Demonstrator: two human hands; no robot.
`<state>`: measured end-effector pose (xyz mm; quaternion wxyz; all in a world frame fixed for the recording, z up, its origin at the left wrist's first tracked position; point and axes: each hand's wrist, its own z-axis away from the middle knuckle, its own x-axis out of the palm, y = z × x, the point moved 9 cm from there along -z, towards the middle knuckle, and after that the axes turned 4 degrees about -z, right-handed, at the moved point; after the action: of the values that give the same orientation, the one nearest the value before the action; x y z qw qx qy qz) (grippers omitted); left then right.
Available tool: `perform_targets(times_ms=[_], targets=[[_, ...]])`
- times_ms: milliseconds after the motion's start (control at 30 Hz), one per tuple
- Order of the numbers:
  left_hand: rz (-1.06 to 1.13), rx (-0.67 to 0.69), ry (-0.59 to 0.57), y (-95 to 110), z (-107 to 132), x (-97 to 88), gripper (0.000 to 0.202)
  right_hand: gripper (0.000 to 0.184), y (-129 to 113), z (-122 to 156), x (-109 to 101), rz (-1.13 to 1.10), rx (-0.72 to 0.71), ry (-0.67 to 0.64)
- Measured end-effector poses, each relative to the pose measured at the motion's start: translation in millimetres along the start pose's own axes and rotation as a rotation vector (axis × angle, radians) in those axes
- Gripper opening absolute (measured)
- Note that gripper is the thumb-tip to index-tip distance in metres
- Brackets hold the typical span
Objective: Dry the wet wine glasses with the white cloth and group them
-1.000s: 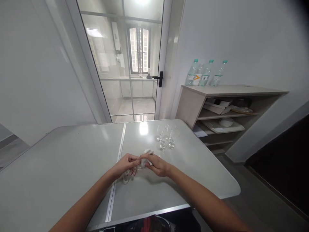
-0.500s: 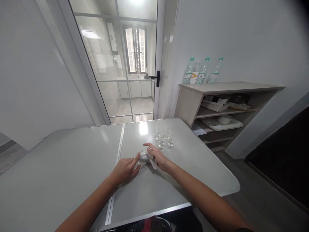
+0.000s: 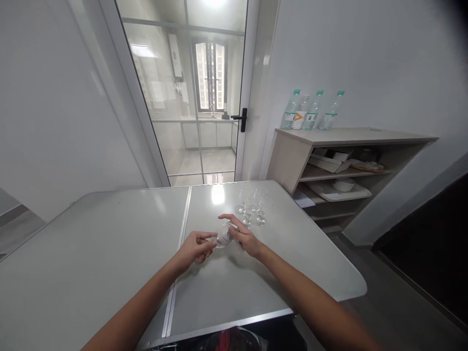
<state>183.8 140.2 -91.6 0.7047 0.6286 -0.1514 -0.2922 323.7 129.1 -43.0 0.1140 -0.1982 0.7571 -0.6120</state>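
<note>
A small clear glass (image 3: 224, 236) is held tilted between my two hands above the grey table. My left hand (image 3: 197, 248) pinches its near left edge between thumb and fingers. On the other side, my right hand (image 3: 244, 238) grips the glass with curled fingers while its index finger stretches out above. Something whitish shows at the glass near the right fingers; whether it is a cloth or a reflection I cannot tell. Just beyond the right hand stand several clear stemmed glasses (image 3: 252, 209) in a tight cluster, their outlines faint.
The grey table (image 3: 120, 243) has a metal seam strip (image 3: 185, 214) left of the hands. Plastic bottles (image 3: 310, 114) stand on a wooden shelf unit (image 3: 292, 151) at the right, with trays and boxes inside. A glass door (image 3: 215, 161) rises behind the table.
Both hands have lifted and turned the glass slightly. My left fingers have gone from pointing along it to pinching its edge. The white cloth hanging below my right hand no longer shows.
</note>
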Motion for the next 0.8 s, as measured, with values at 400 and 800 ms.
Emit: perform_targets(times_ms=[400,800], targets=[[-0.130,0.094,0.091,5.1,2.2,-12.1,0.049,0.044,-2.6,6.9,-11.4,0.399,-0.217,0.126],[-1.238,0.788,0.433,31.9,32.7,-3.4,0.052,0.053,23.7,0.9,-7.4,-0.234,0.191,0.057]])
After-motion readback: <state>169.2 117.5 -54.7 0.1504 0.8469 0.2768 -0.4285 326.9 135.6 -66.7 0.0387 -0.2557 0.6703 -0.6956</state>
